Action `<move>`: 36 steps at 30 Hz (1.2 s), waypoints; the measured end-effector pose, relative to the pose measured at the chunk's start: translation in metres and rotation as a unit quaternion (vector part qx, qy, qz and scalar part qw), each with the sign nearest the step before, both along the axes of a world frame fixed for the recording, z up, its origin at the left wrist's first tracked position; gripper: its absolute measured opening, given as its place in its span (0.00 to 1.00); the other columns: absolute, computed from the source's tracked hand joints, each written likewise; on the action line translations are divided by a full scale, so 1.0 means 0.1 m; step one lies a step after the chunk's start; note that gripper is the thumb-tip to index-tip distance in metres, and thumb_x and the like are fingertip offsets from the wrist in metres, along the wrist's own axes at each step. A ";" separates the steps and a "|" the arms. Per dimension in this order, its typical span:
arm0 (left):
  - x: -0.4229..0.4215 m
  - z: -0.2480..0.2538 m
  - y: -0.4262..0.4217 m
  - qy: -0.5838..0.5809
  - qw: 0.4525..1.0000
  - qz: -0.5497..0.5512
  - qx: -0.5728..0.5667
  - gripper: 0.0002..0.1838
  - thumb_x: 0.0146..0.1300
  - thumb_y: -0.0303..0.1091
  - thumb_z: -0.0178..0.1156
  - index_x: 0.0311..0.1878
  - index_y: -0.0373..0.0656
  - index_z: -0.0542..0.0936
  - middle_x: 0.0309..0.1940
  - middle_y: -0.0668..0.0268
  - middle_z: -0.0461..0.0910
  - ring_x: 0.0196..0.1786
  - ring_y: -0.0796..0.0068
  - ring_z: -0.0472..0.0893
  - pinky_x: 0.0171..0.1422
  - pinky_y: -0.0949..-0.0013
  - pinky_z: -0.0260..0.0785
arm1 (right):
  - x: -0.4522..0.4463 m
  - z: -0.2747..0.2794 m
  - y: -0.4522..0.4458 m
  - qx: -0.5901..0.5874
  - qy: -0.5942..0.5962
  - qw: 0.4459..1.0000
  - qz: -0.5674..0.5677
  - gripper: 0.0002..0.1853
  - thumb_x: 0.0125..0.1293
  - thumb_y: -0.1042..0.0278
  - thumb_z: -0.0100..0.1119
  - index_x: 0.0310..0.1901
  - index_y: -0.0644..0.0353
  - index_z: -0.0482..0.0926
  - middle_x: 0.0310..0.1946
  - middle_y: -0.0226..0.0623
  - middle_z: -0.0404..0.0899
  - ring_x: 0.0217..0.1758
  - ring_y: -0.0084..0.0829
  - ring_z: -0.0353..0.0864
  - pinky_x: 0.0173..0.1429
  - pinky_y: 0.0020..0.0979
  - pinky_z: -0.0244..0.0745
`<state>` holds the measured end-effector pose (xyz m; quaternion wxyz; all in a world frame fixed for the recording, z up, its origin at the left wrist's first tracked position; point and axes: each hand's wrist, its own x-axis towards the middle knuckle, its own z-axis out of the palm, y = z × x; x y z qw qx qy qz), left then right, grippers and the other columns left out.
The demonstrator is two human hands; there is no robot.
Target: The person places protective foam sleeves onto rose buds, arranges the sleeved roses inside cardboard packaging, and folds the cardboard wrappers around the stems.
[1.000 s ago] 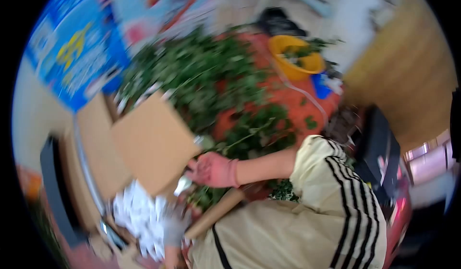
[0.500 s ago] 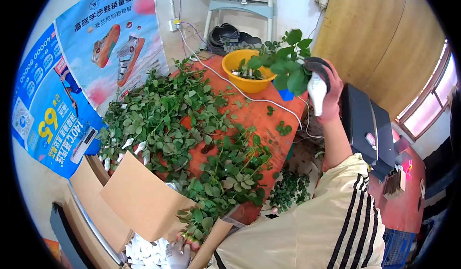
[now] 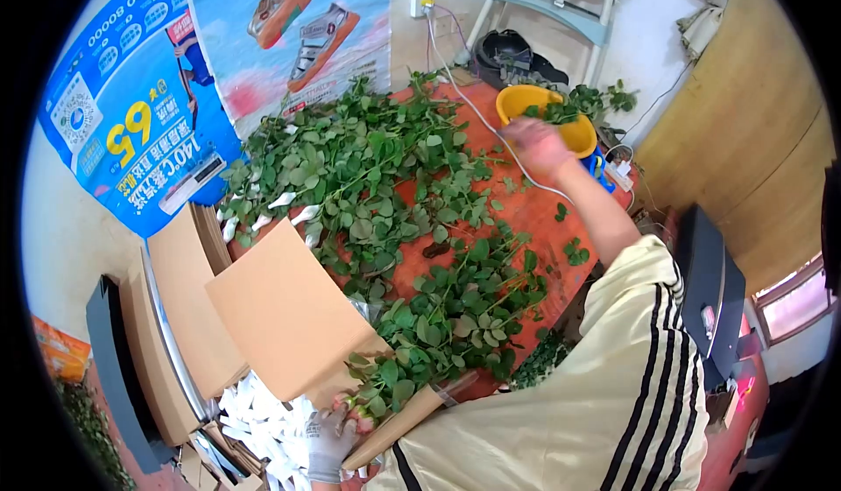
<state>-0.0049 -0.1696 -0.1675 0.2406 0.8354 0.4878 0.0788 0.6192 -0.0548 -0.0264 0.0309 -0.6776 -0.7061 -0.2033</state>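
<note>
My left hand [image 3: 331,438], in a whitish glove, is at the bottom with its fingers curled against pink roses [image 3: 361,417]. Their leafy stems [image 3: 438,329] stretch up across the red table [image 3: 561,246]. Beside that hand lies a pile of white sleeves [image 3: 263,421]. My right hand [image 3: 536,145], in a pink and dark glove, is just in front of the yellow basin [image 3: 519,98]. Motion smears its fingers, and I cannot make out what they hold. A leafy stem [image 3: 596,104] reaches over the basin's right side.
A large heap of leafy stems [image 3: 359,167] covers the table's left part, with white-sleeved heads [image 3: 282,199] along its edge. Cardboard sheets [image 3: 285,307] stand at the lower left. A white cable [image 3: 477,110] crosses the table. A step ladder [image 3: 547,9] stands behind.
My right hand has moved from a raised position at the right, holding a white-sleeved leafy stem, to low by the basin. The view has shifted; my left hand stays at the roses.
</note>
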 end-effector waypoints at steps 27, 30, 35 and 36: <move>-0.04 -0.05 0.02 -0.112 0.990 0.032 -0.076 0.19 0.53 0.37 0.64 0.48 0.41 0.80 0.33 0.56 0.80 0.37 0.53 0.78 0.42 0.57 0.72 | -0.50 -1.15 1.81 -0.088 0.361 0.853 -0.367 0.30 0.57 0.60 0.50 0.62 0.61 0.63 0.60 0.50 0.70 0.62 0.45 0.70 0.66 0.38 0.64; -0.02 -0.03 0.02 -0.136 0.987 0.037 -0.074 0.21 0.54 0.38 0.63 0.51 0.41 0.79 0.34 0.56 0.80 0.36 0.54 0.78 0.41 0.57 0.72 | -0.45 -1.14 1.74 -0.061 0.398 0.840 -0.363 0.30 0.56 0.63 0.51 0.62 0.60 0.64 0.59 0.49 0.70 0.62 0.44 0.70 0.65 0.37 0.65; -0.04 -0.05 0.03 -0.099 0.994 0.005 -0.056 0.23 0.56 0.39 0.62 0.54 0.42 0.78 0.35 0.54 0.80 0.36 0.54 0.79 0.41 0.57 0.72 | -0.30 -1.09 1.60 0.088 0.465 0.820 -0.323 0.23 0.57 0.61 0.54 0.55 0.59 0.73 0.53 0.49 0.76 0.56 0.44 0.75 0.60 0.38 0.69; -0.05 -0.06 0.03 -0.080 0.996 0.006 -0.047 0.23 0.56 0.40 0.62 0.54 0.42 0.78 0.35 0.54 0.80 0.36 0.53 0.79 0.42 0.57 0.72 | -0.24 -1.06 1.54 0.091 0.465 0.819 -0.324 0.23 0.57 0.61 0.54 0.55 0.59 0.73 0.53 0.49 0.76 0.56 0.44 0.75 0.60 0.38 0.69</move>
